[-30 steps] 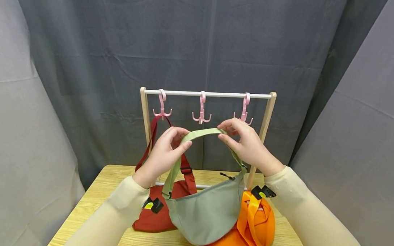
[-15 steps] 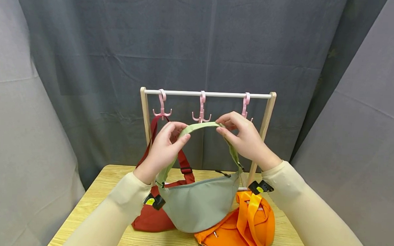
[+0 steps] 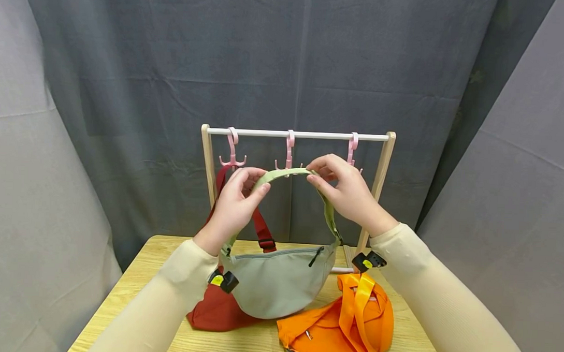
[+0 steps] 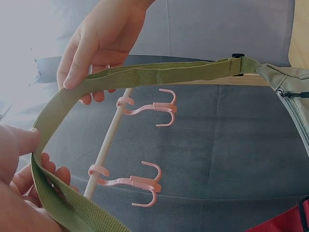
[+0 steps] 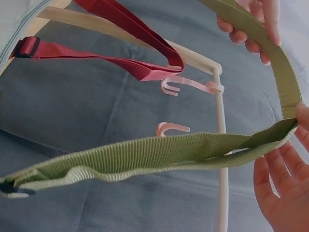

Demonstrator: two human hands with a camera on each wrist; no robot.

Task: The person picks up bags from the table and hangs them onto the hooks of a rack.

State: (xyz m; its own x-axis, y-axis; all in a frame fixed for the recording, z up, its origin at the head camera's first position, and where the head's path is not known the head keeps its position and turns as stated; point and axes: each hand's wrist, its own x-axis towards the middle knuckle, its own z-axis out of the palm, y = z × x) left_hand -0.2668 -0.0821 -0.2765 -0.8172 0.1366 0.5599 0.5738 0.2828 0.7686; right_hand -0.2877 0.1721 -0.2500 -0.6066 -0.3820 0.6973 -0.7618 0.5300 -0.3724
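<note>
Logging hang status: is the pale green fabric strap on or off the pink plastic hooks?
Off. The left hand and right hand pinch the strap; the left wrist view shows two hooks with bare prongs.

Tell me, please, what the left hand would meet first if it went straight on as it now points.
Holding the green strap, the left hand would probably meet the middle pink hook first, though depth is unclear.

- left sleeve: long, pale cream, plain, fairly close-fitting, lightly creased.
- right sleeve: same cream colour; possibly a fine rib in the cloth, too soft in the head view to be sure.
- left wrist unit, right wrist unit: small, black, blocky, each with a bright yellow spot.
- left hand, right hand: both bare.
</note>
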